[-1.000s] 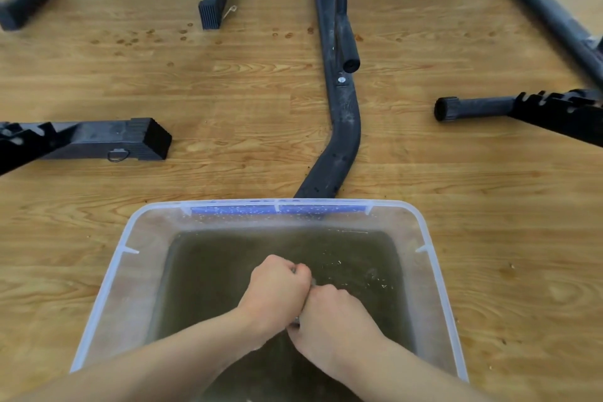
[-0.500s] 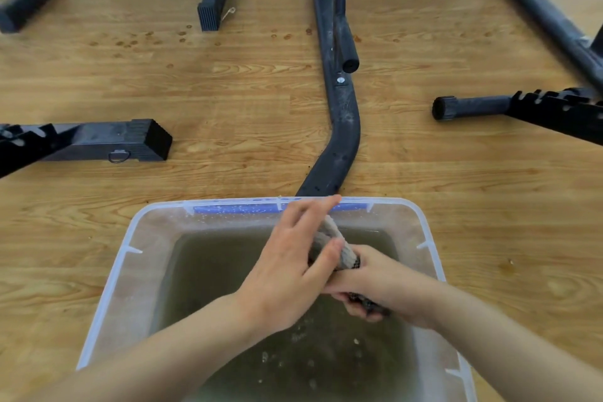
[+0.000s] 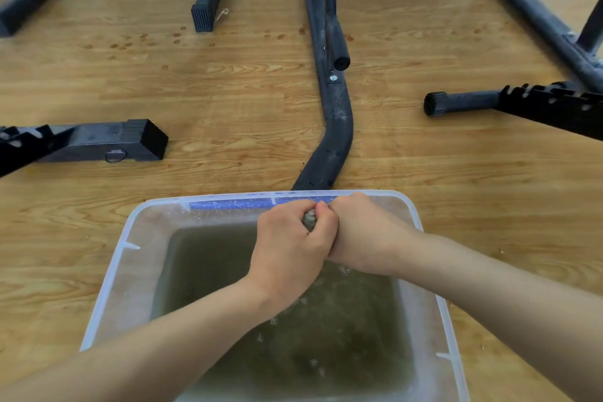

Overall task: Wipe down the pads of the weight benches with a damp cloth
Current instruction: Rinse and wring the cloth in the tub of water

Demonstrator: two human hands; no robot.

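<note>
Cloth [image 3: 309, 220]: a grey, wet-looking wad, almost wholly buried in my two fists. Only a small bunched knob shows, in the gap between my left thumb and forefinger. It is held in the air over the far half of the tub [image 3: 111, 274], above the water [image 3: 326, 346] and close to the far rim.

Left hand [image 3: 293, 248]: closed into a tight fist round the cloth, with the back of the hand toward the camera and the thumb curled across the top.

Right hand [image 3: 365, 235]: clenched just as tightly, its fingers folded under and out of sight. Its knuckles press against my left hand, so the fists touch side by side. The cloth emerges exactly at their junction; the part inside my right fist is hidden.

Both forearms are bare and reach in from the near edge, the wrists over the tub.

Tub: clear plastic with rounded corners and a blue strip along the far rim, standing on the wooden floor [image 3: 228, 101].

Water: murky, greenish brown, flecked with pale specks and small splashes directly beneath my hands.

Beyond the tub lie black frame parts. A bent tube [image 3: 336, 127] runs up to the far rim, a square foot [image 3: 130, 140] lies to the left, and a round bar [image 3: 463, 103] lies to the right.
</note>
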